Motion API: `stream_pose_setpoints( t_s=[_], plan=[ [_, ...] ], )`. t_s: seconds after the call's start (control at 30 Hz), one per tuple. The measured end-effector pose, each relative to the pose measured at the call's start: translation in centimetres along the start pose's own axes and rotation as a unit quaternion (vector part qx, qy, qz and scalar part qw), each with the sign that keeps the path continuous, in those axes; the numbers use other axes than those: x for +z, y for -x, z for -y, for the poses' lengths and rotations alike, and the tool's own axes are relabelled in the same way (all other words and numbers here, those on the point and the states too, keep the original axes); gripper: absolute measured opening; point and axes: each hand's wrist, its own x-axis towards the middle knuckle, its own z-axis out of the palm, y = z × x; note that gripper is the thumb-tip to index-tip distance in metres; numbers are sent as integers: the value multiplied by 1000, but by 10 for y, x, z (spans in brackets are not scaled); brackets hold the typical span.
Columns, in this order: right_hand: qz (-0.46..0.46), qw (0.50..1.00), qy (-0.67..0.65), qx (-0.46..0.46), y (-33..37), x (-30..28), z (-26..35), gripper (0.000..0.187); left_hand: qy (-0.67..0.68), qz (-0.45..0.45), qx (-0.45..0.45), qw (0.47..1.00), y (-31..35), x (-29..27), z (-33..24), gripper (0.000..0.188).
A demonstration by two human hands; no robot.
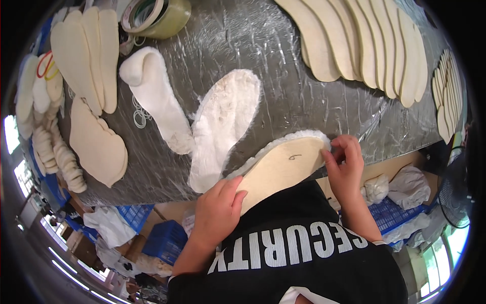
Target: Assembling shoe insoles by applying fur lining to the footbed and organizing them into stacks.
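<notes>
A cream insole (281, 169) with a fluffy white underside lies at the near table edge, its smooth face up and a small pen mark on it. My left hand (217, 209) is closed on its left end, thumb on top and the other fingers partly hidden. At the opposite end my right hand (345, 163) pinches the rim, where white fleece peeks out. Just beyond are a flat white fleece insole (229, 119), slightly soiled, and another white fleece insole (161, 104) with its far end curled over.
Fanned cream insoles (364, 48) cover the far right, with a smaller row (446, 96) beside them. More cream pieces (98, 144) lie at left. Tape rolls (169, 23) and rubber bands (140, 115) sit on the plastic-covered table (273, 96). Blue crates (166, 240) stand below.
</notes>
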Motion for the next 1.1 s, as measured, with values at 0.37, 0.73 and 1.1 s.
stream_pose_setpoints(
  t_s=[0.37,0.73,1.1],
  plan=[
    [341,854,170,-355,-8,35,47,73,149,-4,-47,988,13,-3,30,30],
    [396,822,19,-409,2,74,87,39,379,-91,-150,909,61,12,44,14],
    [381,850,34,-363,-4,65,87,18,497,-202,-256,804,56,72,46,13]
  ],
)
